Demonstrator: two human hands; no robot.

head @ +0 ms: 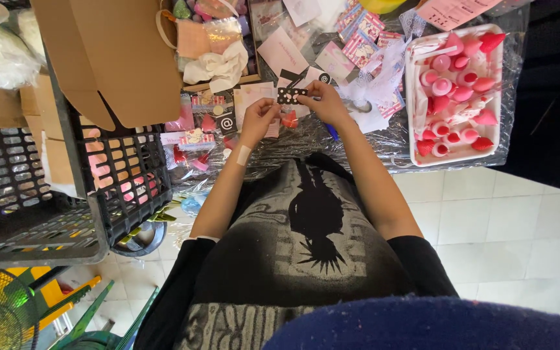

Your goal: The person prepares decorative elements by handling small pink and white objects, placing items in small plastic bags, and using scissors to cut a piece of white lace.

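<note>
Dotted black strip (291, 95), long axis left-right

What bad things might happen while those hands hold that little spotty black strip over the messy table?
The spotty black strip is pinched only at its ends by the left hand and right hand, so it might bend or slip into the clutter below. The white tray of pink and red pieces sits close to the right arm near the table's edge; a careless elbow could perhaps nudge it.

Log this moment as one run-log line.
left hand: holds black dotted strip | right hand: holds strip's other end | white tray: right, pink sponges
</note>
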